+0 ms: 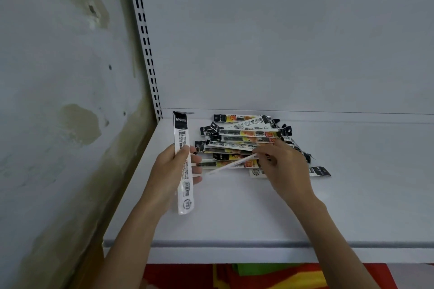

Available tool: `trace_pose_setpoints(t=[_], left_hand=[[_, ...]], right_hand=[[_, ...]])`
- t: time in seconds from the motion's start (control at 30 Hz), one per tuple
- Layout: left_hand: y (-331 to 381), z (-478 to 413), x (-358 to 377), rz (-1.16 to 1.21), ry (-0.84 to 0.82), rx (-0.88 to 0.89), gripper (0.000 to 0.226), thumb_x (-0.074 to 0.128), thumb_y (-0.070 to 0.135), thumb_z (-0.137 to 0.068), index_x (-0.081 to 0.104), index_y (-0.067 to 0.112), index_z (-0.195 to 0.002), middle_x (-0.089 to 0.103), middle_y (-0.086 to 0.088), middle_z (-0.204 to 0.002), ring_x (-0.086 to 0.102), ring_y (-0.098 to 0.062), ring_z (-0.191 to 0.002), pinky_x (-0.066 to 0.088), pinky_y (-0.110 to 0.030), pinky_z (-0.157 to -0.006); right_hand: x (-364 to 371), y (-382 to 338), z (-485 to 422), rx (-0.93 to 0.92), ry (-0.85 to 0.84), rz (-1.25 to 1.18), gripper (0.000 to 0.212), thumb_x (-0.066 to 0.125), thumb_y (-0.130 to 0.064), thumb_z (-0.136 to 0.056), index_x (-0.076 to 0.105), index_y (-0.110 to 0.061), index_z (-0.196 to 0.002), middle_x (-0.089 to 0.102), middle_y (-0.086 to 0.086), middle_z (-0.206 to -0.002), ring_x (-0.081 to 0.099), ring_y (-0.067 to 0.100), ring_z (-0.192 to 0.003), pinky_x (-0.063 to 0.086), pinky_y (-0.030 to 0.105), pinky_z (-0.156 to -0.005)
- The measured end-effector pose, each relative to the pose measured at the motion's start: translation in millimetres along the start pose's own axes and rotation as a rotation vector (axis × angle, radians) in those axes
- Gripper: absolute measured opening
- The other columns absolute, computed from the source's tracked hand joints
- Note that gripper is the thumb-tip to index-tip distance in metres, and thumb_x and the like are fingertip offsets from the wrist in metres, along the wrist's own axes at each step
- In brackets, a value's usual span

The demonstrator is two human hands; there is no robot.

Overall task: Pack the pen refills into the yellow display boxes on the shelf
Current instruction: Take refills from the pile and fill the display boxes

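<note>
Forearms stretch over the shelf [258, 213] lip. Left hand [172, 171] has its fingers curled round one refill pack [182, 135], held upright. Right hand [285, 171] pinches a second pack [230, 164] off the pile [246, 141] near the back panel. Looks like the gathering step. No yellow boxes in view, so next you'd need to find one.

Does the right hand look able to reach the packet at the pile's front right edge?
Likely yes: the edge packet lies with its dark end bare, right beside the right hand, nothing between. But the hand pinches a white packet, so it's occupied.
</note>
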State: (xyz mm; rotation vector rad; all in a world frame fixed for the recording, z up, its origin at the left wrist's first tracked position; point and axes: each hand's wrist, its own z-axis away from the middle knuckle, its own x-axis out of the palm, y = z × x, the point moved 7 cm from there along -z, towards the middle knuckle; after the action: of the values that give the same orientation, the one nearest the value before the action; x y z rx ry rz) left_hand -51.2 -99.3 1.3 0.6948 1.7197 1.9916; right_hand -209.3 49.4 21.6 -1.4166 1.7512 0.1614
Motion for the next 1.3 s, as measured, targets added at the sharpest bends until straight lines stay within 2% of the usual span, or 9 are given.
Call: trace_pose_setpoints(t=[0.1,0.17,0.3,0.5,0.7,0.9,0.97,1.07,1.3], left_hand=[[3,-1,5,-0.065,0.011,0.061,0.021,0.043,0.022,-0.098,0.06,0.011,-0.092,0.058,-0.002,-0.061,0.05,-0.008,-0.043,0.044,-0.02,-0.043],[4,-2,17,-0.08,-0.019,0.085,0.021,0.042,0.023,-0.098,0.059,0.011,-0.093,0.053,-0.002,-0.059,0.043,-0.008,-0.041,0.038,-0.02,-0.041],[0,-2,54,-0.103,-0.118,0.043,0.021,0.04,0.021,-0.099,0.059,0.013,-0.091,0.049,0.0,-0.059,0.038,-0.006,-0.043,0.033,-0.017,-0.041],[-1,21,157,-0.234,-0.369,0.113,0.021,0.041,0.011,-0.097,0.06,0.019,-0.094,0.064,-0.001,-0.075,0.056,-0.011,-0.061,0.049,-0.02,-0.052],[-18,72,296,-0.247,-0.644,0.13,0.021,0.044,0.024,-0.097,0.062,0.014,-0.095,0.063,0.0,-0.067,0.056,-0.007,-0.052,0.049,-0.021,-0.052],[-46,150,439,-0.274,-0.876,0.14,0.024,0.043,0.024,-0.098,0.062,0.011,-0.095,0.06,-0.002,-0.067,0.047,-0.009,-0.046,0.04,-0.02,-0.047],[-55,176,478,-0.247,-0.936,0.117,0.023,0.043,0.021,-0.097,0.061,0.006,-0.097,0.057,-0.004,-0.066,0.043,-0.009,-0.043,0.036,-0.019,-0.044],[-70,209,529,-0.231,-1.027,0.091,0.023,0.042,0.017,-0.098,0.059,0.002,-0.099,0.056,-0.004,-0.062,0.04,-0.009,-0.042,0.032,-0.023,-0.043],[-90,246,623,-0.243,-1.13,0.074,0.02,0.043,0.015,-0.098,0.06,0.012,-0.089,0.057,-0.004,-0.061,0.045,-0.008,-0.043,0.035,-0.021,-0.043]], right_hand=[[-9,7,2,0.031,0.023,-0.028,0.013,0.065,-0.005,-0.084,0.07,-0.015,-0.089,0.056,-0.007,-0.056,0.041,0.004,-0.042,0.034,0.02,-0.043],[-15,16,6,0.1,0.008,-0.115,0.011,0.055,-0.006,-0.09,0.062,-0.014,-0.091,0.058,-0.008,-0.06,0.052,0.007,-0.048,0.043,0.03,-0.044],[-45,42,20,0.319,0.109,-0.328,0.01,0.06,-0.019,-0.088,0.051,-0.015,-0.091,0.06,-0.017,-0.07,0.06,-0.002,-0.069,0.043,0.011,-0.059],[-123,119,55,0.597,0.278,-0.349,0.037,0.068,-0.008,-0.081,0.047,-0.025,-0.106,0.054,-0.013,-0.093,0.064,0.017,-0.078,0.05,0.026,-0.07],[-229,197,117,0.729,0.394,-0.293,0.039,0.053,-0.008,-0.091,0.045,-0.031,-0.122,0.057,-0.008,-0.093,0.063,0.009,-0.068,0.048,0.015,-0.053],[-341,268,205,0.849,0.51,-0.211,0.038,0.069,-0.019,-0.081,0.049,-0.029,-0.112,0.059,-0.011,-0.093,0.061,0.0,-0.074,0.044,0.008,-0.054],[-370,286,230,0.868,0.539,-0.182,0.036,0.069,-0.017,-0.081,0.05,-0.03,-0.109,0.06,-0.013,-0.092,0.059,-0.006,-0.074,0.047,0.011,-0.059],[-406,311,263,0.909,0.589,-0.156,0.032,0.066,-0.015,-0.082,0.053,-0.029,-0.108,0.063,-0.01,-0.092,0.062,0.01,-0.072,0.051,0.029,-0.061],[-456,366,309,0.988,0.663,-0.158,0.031,0.064,-0.011,-0.083,0.055,-0.028,-0.107,0.066,-0.003,-0.083,0.063,0.01,-0.061,0.052,0.027,-0.054]])
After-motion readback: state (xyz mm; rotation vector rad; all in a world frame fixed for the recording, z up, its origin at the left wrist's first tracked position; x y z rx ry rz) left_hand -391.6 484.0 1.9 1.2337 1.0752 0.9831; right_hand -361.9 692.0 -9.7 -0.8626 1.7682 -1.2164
